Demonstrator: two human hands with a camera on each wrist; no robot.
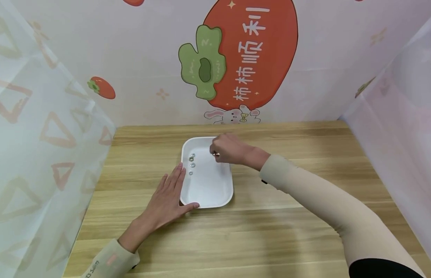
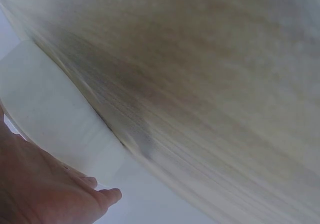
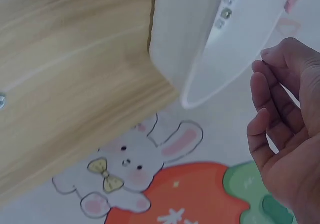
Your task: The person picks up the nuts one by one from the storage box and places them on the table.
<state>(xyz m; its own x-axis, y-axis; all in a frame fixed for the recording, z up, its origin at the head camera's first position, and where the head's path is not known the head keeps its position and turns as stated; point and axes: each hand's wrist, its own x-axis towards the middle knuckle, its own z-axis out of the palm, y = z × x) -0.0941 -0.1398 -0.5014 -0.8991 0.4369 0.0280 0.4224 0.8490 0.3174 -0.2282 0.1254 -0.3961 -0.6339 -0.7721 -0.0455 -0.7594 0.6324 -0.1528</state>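
Observation:
A white tray [image 1: 210, 189] lies on the wooden table. Several small ring-shaped metal pieces [image 1: 192, 165], like nuts, sit in a line near its left side. Along the tray's left rim rest the straight fingers of my left hand [image 1: 168, 200], its thumb touching the front left corner. My right hand [image 1: 229, 148] is over the tray's far right side, fingers curled. In the right wrist view, its thumb and index fingertips [image 3: 264, 59] meet, and I cannot tell whether something tiny is between them.
One shiny metal piece [image 3: 2, 100] lies on the wooden table [image 1: 305, 231], at the edge of the right wrist view. Behind the table stands a printed backdrop [image 1: 149, 58] with a large red fruit and a rabbit. Pale patterned sheets [image 1: 45, 116] hang at both sides.

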